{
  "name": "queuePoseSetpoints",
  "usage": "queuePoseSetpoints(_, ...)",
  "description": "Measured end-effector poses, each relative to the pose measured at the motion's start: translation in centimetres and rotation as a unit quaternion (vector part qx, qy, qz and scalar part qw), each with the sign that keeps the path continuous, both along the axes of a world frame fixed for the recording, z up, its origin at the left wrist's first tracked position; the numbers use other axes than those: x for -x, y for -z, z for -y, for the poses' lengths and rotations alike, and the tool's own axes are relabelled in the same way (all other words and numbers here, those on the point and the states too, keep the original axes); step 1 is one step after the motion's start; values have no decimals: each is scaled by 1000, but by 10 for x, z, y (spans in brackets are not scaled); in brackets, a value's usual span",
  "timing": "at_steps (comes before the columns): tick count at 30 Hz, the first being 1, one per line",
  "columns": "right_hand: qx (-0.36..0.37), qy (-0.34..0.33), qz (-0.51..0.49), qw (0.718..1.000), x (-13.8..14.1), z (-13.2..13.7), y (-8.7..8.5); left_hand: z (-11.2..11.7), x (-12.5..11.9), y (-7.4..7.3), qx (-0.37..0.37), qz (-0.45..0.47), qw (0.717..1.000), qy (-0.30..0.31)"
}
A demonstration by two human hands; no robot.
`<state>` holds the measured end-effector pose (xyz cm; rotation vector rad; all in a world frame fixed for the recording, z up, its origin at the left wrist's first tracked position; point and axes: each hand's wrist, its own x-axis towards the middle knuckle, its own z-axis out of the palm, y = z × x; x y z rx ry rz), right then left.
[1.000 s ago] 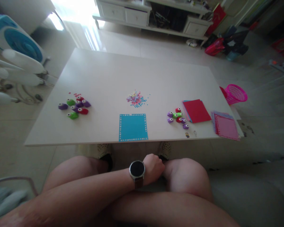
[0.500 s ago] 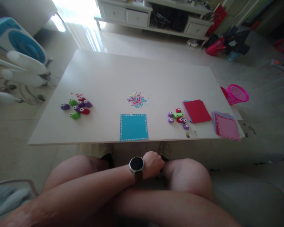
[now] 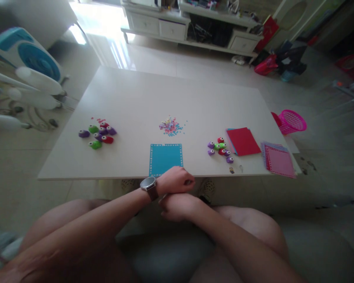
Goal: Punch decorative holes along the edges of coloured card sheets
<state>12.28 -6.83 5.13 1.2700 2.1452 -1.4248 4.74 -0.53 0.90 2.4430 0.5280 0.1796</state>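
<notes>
The left hand (image 3: 175, 180) covers the near right corner of the blue sheet (image 3: 166, 155) from view; contact between hand and sheet cannot be determined. The right hand (image 3: 179, 206) is positioned on the near side of the left hand, below its wrist. Its fingertips are partly hidden, so its grip state cannot be determined. The left hand is curled into a loose fist; its interior is concealed. The lower sheets of the red paper stack (image 3: 244, 140) are mostly hidden, with only blue edges exposed. Two small items, a dark token (image 3: 231, 169) and a pale token (image 3: 241, 169), are too small to identify. The white cabinet (image 3: 172, 29) is cut off at the far side.

Markings on the wristwatch (image 3: 148, 183), worn on the left wrist, are too small to read.

The worktop (image 3: 129, 94) is a smooth, pale rectangular panel. The blue sheet is a flat square, located at the near edge, centre, with small pale shapes along its border. On its far side lies a loose pile of multicoloured confetti (image 3: 171, 126). The left cluster (image 3: 98, 135) consists of rounded, glossy purple, green and red pieces with white eye-like discs; red bits (image 3: 100, 120) lie on its far side. The right cluster (image 3: 220, 149) contains similar, smaller-looking pieces and sits near the red stack. Pink bordered sheets (image 3: 280, 162) are fanned at the near right corner. Beyond the right edge is a pink lattice-walled basket (image 3: 293, 121). The wristwatch has a round metallic case and a brown strap.
</notes>
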Motion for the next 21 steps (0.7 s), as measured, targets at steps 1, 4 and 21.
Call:
queuePoseSetpoints(1, -4, -2, 28, 1000, -9, -3, 0, -7, 2, -1, -4, 11, 1000, -20)
queuePoseSetpoints(4, -31, 31, 57, 997, -53, -22, -6, -23, 6, -4, -19, 31, 994, -107)
queuePoseSetpoints(21, -208, 333, 324, 861, -218, -44, 20, -32, 29, -5, -66, -71, 976, -197)
